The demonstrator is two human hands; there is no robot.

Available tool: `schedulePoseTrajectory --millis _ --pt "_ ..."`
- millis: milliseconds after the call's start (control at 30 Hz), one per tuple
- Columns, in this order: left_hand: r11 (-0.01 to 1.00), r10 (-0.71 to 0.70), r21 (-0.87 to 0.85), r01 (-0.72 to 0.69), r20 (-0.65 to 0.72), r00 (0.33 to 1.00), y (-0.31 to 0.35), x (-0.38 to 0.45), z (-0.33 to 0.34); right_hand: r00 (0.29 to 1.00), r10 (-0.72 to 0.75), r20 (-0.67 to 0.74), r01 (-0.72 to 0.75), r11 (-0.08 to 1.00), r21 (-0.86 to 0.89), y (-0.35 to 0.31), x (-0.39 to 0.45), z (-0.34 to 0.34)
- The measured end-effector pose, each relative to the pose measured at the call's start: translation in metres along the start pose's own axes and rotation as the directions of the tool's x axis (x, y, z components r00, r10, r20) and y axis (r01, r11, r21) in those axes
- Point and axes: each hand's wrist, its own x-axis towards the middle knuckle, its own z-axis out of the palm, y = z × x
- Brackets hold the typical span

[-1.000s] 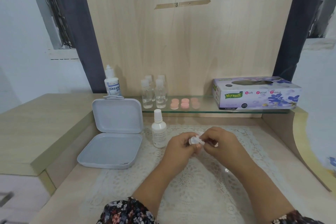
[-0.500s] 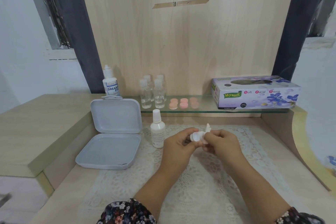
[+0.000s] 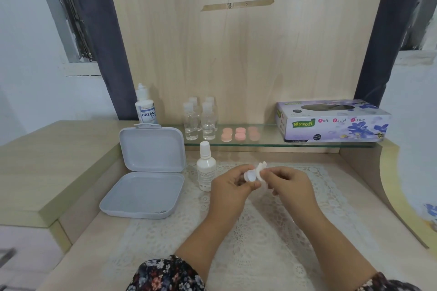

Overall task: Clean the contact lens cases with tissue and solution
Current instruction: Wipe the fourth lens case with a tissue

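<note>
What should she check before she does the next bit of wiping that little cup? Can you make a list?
1. Little cup held firmly by the left hand: ok.
2. Tissue pinched in the right hand, touching the cup: ok.
3. White bottle upright with cap on, beside the left hand: ok.
4. Grey box open on the table: ok.
5. Tissue box on the glass shelf for a fresh sheet: ok.
6. Inside of the cup clean: cannot tell, too small to see.

Probably home: dressing table [image 3: 78, 238], lace mat [image 3: 260, 243]
</note>
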Motion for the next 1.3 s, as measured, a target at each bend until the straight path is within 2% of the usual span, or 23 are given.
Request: schedulePoseTrajectory --millis 133,300,433,533,600,733,833,1167,1233,1300 --pt "0.998 0.033 0.042 -0.036 0.065 0.997 0.002 -0.004 0.002 1.000 -0.020 0.010 0.020 1.000 0.014 0.002 0.001 0.002" --pt "1.000 0.014 0.001 -0.014 0.081 0.997 0.002 -0.002 0.001 0.997 -0.044 0.061 0.043 0.999 0.025 0.004 0.003 0.003" --pt "0.998 -0.026 -0.054 0.030 0.073 0.997 0.002 0.003 -0.004 0.987 -0.139 0.086 0.148 0.983 -0.112 0.008 0.007 0.001" --pt "0.996 -0.040 -0.075 0.047 0.084 0.996 0.001 0.005 -0.006 0.937 -0.312 0.159 0.346 0.891 -0.295 0.013 0.010 -0.003" --pt "0.995 -0.039 -0.091 0.048 0.101 0.994 0.002 0.006 -0.007 0.893 -0.393 0.218 0.448 0.819 -0.358 0.018 0.014 -0.007" --pt "0.993 -0.030 -0.106 0.046 0.145 0.989 0.003 0.008 -0.009 0.811 -0.508 0.290 0.583 0.663 -0.469 0.023 0.022 -0.019" --pt "0.992 -0.048 -0.111 0.066 0.158 0.986 0.002 0.008 -0.010 0.779 -0.553 0.295 0.621 0.619 -0.481 0.026 0.026 -0.024" --pt "0.993 -0.052 -0.101 0.065 0.122 0.991 -0.003 0.008 -0.012 0.832 -0.491 0.258 0.554 0.704 -0.444 0.023 0.021 -0.014" --pt "0.992 -0.048 -0.108 0.061 0.117 0.992 -0.003 0.008 -0.011 0.865 -0.443 0.235 0.501 0.773 -0.388 0.021 0.020 -0.013" --pt "0.989 -0.047 -0.132 0.062 0.116 0.992 -0.001 0.008 -0.011 0.921 -0.352 0.167 0.386 0.880 -0.275 0.018 0.018 -0.012"
